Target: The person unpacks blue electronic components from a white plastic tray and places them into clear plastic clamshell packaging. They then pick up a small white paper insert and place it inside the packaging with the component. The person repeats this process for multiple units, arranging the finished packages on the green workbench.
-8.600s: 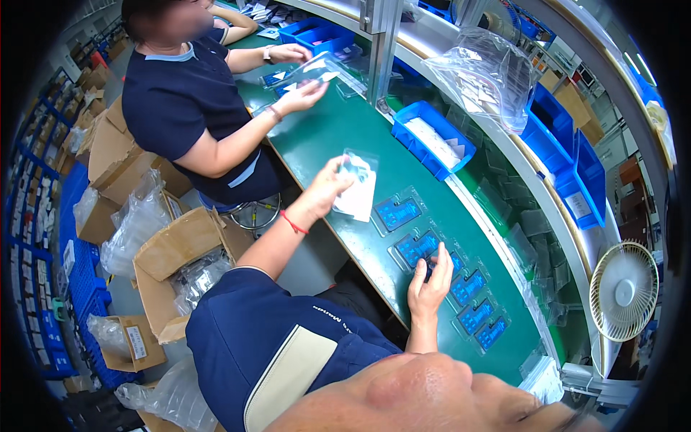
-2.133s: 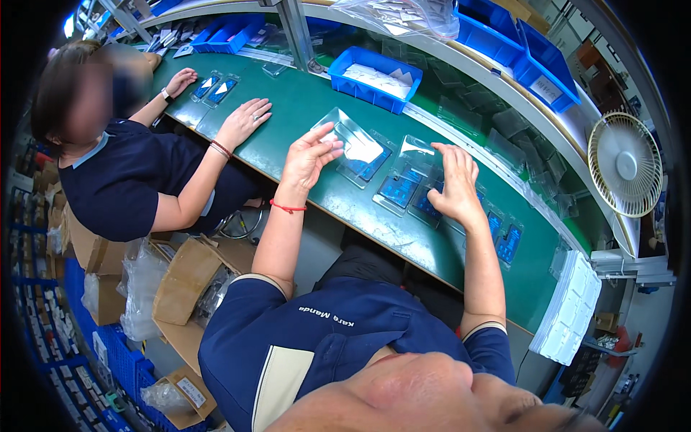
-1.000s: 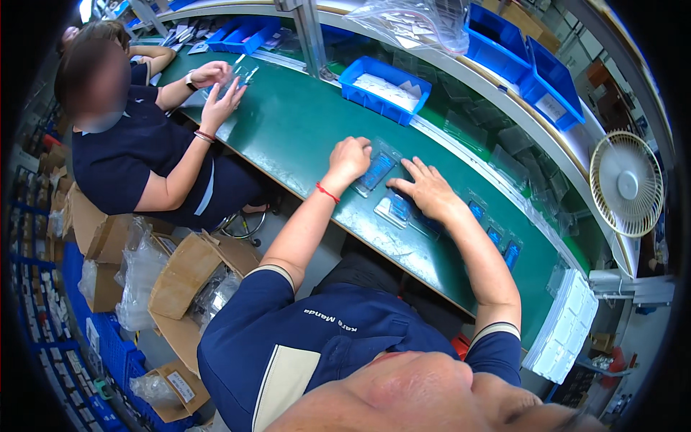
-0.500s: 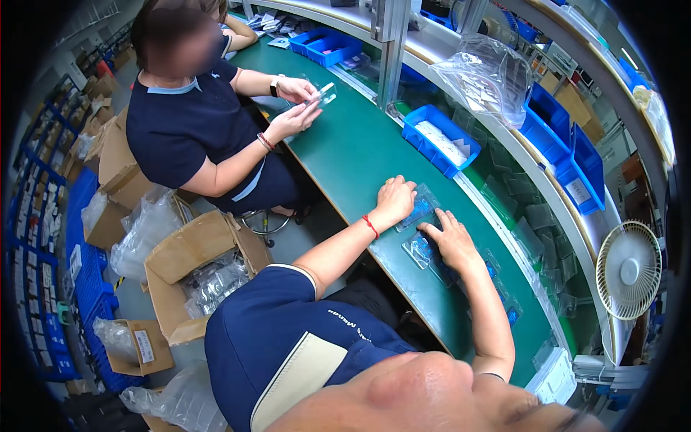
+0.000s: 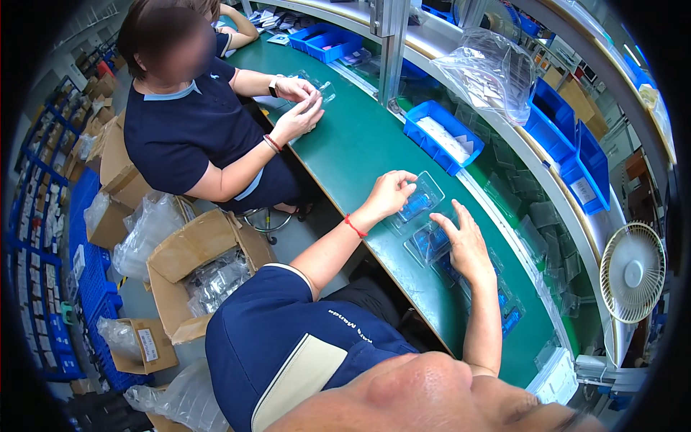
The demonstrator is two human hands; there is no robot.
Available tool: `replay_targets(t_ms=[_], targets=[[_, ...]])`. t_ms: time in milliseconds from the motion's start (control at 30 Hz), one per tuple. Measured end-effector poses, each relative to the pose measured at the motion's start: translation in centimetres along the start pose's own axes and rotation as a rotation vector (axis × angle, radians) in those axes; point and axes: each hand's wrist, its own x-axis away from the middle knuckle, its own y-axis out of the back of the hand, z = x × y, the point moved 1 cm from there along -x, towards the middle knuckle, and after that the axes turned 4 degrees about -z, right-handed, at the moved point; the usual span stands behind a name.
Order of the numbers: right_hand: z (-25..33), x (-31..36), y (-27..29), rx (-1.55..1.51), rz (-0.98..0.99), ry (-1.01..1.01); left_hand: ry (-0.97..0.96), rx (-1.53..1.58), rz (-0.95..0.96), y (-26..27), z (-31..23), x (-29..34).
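Observation:
My left hand [image 5: 393, 194], with a red string at the wrist, is at the left edge of a clear plastic blister pack [image 5: 422, 204] with blue contents. Its curled fingers seem to pinch that edge, though the contact is hard to see. Over the right side of a second clear blister pack [image 5: 428, 243], my right hand [image 5: 466, 241] hovers with fingers spread and nothing between them. More clear packs with blue parts [image 5: 511, 317] lie beyond my right forearm, partly hidden by it.
A blue bin [image 5: 440, 138] of white papers stands at the green table's [image 5: 345, 158] far edge. To the left, a co-worker [image 5: 194, 137] holds a clear pack. A white fan [image 5: 633, 272] is at the right; open cartons [image 5: 191, 252] stand on the floor.
My right hand has lifted off the second pack and drawn back slightly, fingers spreading. My left hand has shifted left off its pack's middle, exposing more of the pack.

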Motion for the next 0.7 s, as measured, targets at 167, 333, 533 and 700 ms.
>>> replay_targets(t_ms=[167, 333, 533, 700], targets=[[0.8, 0.2, 0.0, -0.096, -0.051, -0.009, 0.047, 0.180, 0.037, 0.1, 0.0, 0.7], [0.7, 0.4, 0.1, -0.149, -0.077, -0.013, 0.067, 0.247, 0.027, 0.7, 0.1, 0.1], [2.9, -4.2, 2.2, -0.136, -0.178, 0.113, -0.235, 0.227, -0.443, 12.9, 0.2, -12.3], [4.0, -6.2, 3.0, -0.137, -0.347, 0.091, -0.286, 0.183, -0.416, 13.1, -3.4, -13.8]])
